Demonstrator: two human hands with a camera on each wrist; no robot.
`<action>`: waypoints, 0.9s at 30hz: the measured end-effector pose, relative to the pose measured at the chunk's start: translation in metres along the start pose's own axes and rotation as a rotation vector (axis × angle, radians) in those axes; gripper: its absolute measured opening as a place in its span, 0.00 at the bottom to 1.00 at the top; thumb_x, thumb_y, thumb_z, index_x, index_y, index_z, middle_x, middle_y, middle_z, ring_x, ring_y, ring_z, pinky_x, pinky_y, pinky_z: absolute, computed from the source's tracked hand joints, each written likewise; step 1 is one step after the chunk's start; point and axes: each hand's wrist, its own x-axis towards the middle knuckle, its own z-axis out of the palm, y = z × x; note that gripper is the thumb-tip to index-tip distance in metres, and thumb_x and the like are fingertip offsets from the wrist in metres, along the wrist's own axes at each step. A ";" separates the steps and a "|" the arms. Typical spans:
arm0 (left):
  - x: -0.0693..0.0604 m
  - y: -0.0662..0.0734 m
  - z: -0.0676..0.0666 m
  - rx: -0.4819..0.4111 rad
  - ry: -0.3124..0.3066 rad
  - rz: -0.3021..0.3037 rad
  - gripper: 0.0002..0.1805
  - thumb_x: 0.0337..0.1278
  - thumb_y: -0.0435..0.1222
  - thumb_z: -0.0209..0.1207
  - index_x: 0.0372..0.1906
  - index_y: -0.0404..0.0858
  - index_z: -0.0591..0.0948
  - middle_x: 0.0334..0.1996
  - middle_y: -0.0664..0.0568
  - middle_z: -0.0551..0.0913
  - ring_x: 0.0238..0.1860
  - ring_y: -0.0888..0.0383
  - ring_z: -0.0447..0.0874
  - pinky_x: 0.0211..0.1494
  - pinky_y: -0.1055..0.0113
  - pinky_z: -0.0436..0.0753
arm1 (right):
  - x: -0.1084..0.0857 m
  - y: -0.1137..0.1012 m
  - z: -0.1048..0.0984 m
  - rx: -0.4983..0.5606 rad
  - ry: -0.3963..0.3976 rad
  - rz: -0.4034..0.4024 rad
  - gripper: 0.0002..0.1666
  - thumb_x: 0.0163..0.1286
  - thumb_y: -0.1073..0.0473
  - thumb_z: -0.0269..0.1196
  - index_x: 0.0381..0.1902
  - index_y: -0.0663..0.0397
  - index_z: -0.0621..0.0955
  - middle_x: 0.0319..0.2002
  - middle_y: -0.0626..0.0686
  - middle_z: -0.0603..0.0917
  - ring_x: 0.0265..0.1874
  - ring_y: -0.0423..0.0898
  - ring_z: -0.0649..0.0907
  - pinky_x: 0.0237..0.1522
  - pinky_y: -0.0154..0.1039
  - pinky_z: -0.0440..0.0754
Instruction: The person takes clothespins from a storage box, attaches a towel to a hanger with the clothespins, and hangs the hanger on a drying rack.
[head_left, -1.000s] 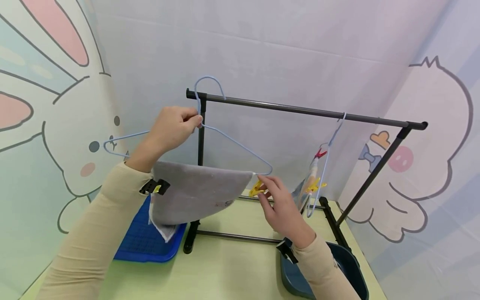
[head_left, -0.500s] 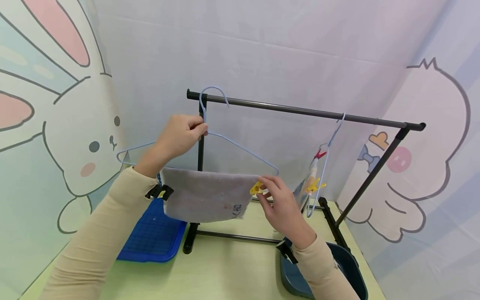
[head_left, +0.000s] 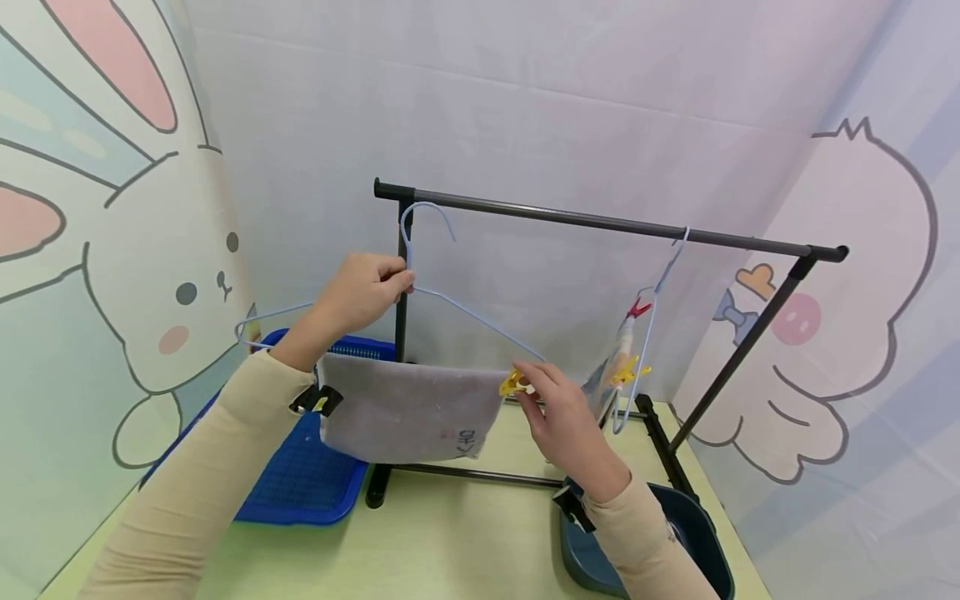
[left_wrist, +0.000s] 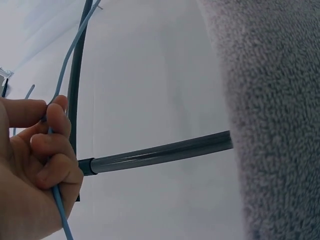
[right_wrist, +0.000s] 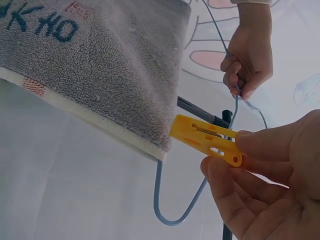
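In the head view, my left hand (head_left: 358, 293) grips the light blue hanger (head_left: 480, 315) at its neck, just below the hook. A grey towel (head_left: 408, 408) with dark lettering is draped over the hanger's bottom bar. At the towel's upper right corner, my right hand (head_left: 566, 425) pinches a yellow clothespin (head_left: 512, 383) between thumb and fingers. Seen from the right wrist, the clothespin (right_wrist: 207, 140) has its tip at the towel's edge; whether it bites the cloth is hard to tell. My left forearm hides the hanger's left part. The hook hangs apart from the rack's bar.
A black rack (head_left: 555, 214) stands behind my hands. On its right end hangs another blue hanger (head_left: 651, 333), bearing a cloth (head_left: 624, 342) with red and yellow clothespins. At left lies a blue basket (head_left: 300, 515); a dark bin (head_left: 581, 562) stands at front right.
The hanger and towel first shifted right, then lowered with my left hand. The towel's right corner came to the clothespin, and the cloth now hangs flatter. My right hand has dropped slightly.
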 end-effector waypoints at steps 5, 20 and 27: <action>-0.004 -0.010 0.002 0.005 -0.020 -0.024 0.17 0.70 0.38 0.49 0.24 0.38 0.78 0.21 0.47 0.76 0.19 0.51 0.64 0.23 0.63 0.64 | -0.002 0.000 0.006 -0.003 -0.005 0.010 0.25 0.58 0.75 0.65 0.56 0.64 0.77 0.44 0.56 0.80 0.36 0.47 0.83 0.33 0.36 0.81; -0.014 -0.030 0.012 -0.057 -0.035 -0.055 0.15 0.70 0.36 0.48 0.28 0.36 0.79 0.17 0.49 0.70 0.17 0.54 0.63 0.25 0.63 0.65 | -0.008 0.012 0.025 0.030 0.011 0.007 0.21 0.57 0.72 0.67 0.50 0.58 0.79 0.38 0.52 0.81 0.35 0.44 0.82 0.31 0.38 0.81; -0.018 -0.037 0.016 -0.031 -0.045 -0.071 0.17 0.70 0.37 0.49 0.24 0.37 0.76 0.18 0.49 0.71 0.17 0.56 0.62 0.24 0.64 0.64 | -0.010 0.019 0.032 0.044 0.053 -0.001 0.19 0.57 0.71 0.68 0.47 0.57 0.81 0.37 0.52 0.83 0.33 0.43 0.83 0.31 0.33 0.80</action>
